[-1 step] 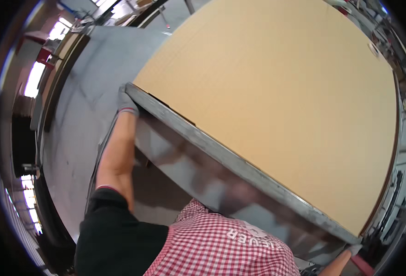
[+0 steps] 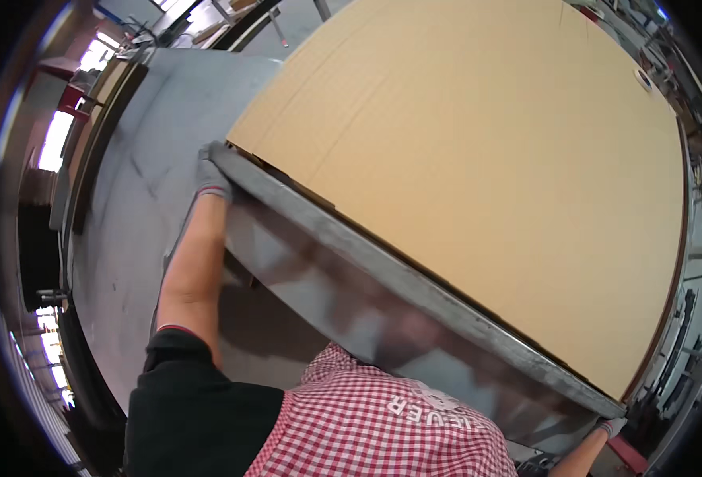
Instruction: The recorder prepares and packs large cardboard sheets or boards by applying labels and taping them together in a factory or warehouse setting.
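A long grey metal panel [image 2: 351,241] runs slantwise in front of me, its narrow edge facing up and its shiny side mirroring the red checked apron. My left hand [image 2: 214,168], in a grey glove, is closed round the panel's far left end. At the near right end my gloved right hand [image 2: 613,428] is closed on the corner, with its fingers partly hidden. Beyond the panel lies a large tan cardboard sheet [image 2: 478,159], and a thin dark gap shows between the two.
Grey floor [image 2: 152,135] stretches to the left. A long dark-edged board [image 2: 108,143] stands along the left side. A roll of tape [image 2: 643,79] sits near the cardboard's far right edge. Metal parts and racks crowd the right rim.
The panel's upper edge has shifted slightly toward me, away from the cardboard, so the dark gap is wider. Both hands keep their hold, the left having moved slightly left.
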`<action>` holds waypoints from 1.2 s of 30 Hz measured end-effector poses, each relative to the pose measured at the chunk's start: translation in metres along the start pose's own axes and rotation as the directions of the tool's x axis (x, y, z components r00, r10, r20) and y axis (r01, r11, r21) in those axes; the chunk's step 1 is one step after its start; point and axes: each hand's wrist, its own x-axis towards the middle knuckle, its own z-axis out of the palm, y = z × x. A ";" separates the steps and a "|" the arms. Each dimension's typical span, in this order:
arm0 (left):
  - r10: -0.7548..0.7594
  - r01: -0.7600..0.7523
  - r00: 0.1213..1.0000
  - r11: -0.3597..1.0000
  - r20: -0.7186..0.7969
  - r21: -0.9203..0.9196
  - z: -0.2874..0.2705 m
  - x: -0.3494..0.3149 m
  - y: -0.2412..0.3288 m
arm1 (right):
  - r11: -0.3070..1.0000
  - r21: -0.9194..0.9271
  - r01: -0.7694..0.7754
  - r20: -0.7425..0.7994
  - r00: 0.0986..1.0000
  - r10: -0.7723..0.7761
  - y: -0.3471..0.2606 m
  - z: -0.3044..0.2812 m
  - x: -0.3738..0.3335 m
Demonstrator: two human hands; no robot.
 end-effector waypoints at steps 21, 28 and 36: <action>0.075 0.028 0.878 0.978 0.472 -0.208 -0.012 0.151 -0.062 | 0.952 0.021 0.304 -0.027 0.952 -0.304 0.023 0.085 0.052; 0.131 -0.430 0.873 0.661 0.469 0.615 0.025 0.271 -0.005 | 0.564 -0.403 0.721 0.583 0.677 -0.449 -0.016 0.046 0.129; -0.483 0.048 0.740 0.732 0.468 0.680 0.206 0.194 -0.023 | 0.866 -0.499 0.043 0.446 0.869 0.214 -0.066 0.111 0.041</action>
